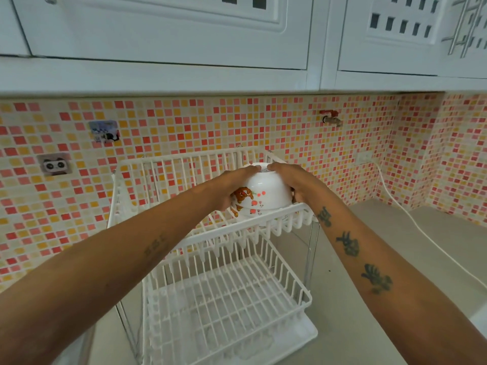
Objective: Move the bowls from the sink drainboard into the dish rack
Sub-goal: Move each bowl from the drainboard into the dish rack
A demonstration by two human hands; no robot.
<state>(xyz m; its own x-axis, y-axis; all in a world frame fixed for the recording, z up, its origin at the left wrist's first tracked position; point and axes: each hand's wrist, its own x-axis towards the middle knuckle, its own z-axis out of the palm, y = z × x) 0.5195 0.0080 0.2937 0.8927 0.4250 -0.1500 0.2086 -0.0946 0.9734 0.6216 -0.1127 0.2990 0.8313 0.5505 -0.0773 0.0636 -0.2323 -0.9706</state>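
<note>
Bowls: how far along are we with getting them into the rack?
Done: nothing visibly racked; the lower tier is bare. In hand: left hand and right hand hold an upside-down white bowl at the dish rack's upper tier. Left: the drainboard isn't in view.

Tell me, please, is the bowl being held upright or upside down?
Upside down: the bowl has its foot ring on top, rim down over the dish rack's upper tier.

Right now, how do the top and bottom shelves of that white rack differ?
The upper tier holds an upside-down white bowl, gripped by the left hand and right hand; the lower tier holds no dishes. The upper tier sits farther back, near the tiled wall; the lower tier juts toward the viewer. Both are white wire baskets.
</note>
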